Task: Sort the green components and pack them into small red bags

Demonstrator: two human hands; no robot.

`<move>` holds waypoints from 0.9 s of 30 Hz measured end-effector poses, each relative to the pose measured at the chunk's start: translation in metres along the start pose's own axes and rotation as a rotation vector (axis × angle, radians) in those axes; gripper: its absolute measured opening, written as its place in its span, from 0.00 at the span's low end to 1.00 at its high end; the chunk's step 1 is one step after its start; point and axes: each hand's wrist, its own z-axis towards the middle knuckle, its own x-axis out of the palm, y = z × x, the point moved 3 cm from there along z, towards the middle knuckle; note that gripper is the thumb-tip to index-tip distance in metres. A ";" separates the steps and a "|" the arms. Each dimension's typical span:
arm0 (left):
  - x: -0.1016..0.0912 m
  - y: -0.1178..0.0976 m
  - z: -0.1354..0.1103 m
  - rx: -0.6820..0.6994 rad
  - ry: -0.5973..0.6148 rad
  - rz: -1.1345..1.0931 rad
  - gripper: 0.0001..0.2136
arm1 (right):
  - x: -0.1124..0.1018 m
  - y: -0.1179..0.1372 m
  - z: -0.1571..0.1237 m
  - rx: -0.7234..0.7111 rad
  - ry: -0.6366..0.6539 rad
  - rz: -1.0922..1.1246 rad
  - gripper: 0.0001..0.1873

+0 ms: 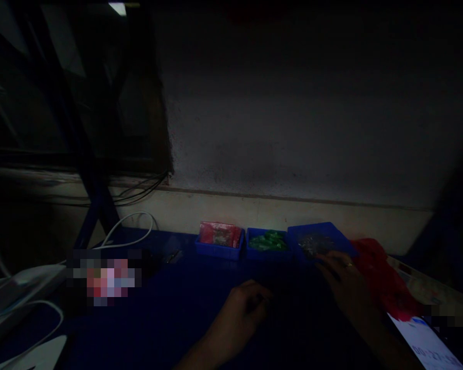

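The scene is very dark. My left hand (244,307) rests on the blue table (185,308) with its fingers curled under; whether anything is in them is hidden. My right hand (347,285), wearing a ring, lies with fingers stretched toward the front edge of a blue bin of small grey parts (315,241). Left of it stand a blue bin of green pieces (268,241) and a blue bin of red pieces (219,236).
A red plastic bag (381,277) lies right of my right hand, with a white printed sheet (424,344) in front of it. White cables (131,226) and a white device (23,288) sit at the left. A wall rises behind the bins.
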 end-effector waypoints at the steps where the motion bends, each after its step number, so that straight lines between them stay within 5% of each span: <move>1: -0.001 0.000 0.000 0.002 -0.013 -0.002 0.10 | -0.001 0.006 -0.002 -0.018 0.013 0.014 0.13; 11: -0.007 -0.003 0.006 -0.118 -0.141 -0.334 0.21 | 0.014 0.065 -0.044 -0.297 0.130 0.165 0.15; 21: -0.008 0.005 0.007 -0.168 -0.198 -0.359 0.19 | 0.021 0.077 -0.058 -0.351 0.178 0.117 0.15; 27: -0.016 0.016 0.010 -0.164 -0.248 -0.407 0.18 | 0.000 0.065 -0.059 -0.391 0.086 0.201 0.14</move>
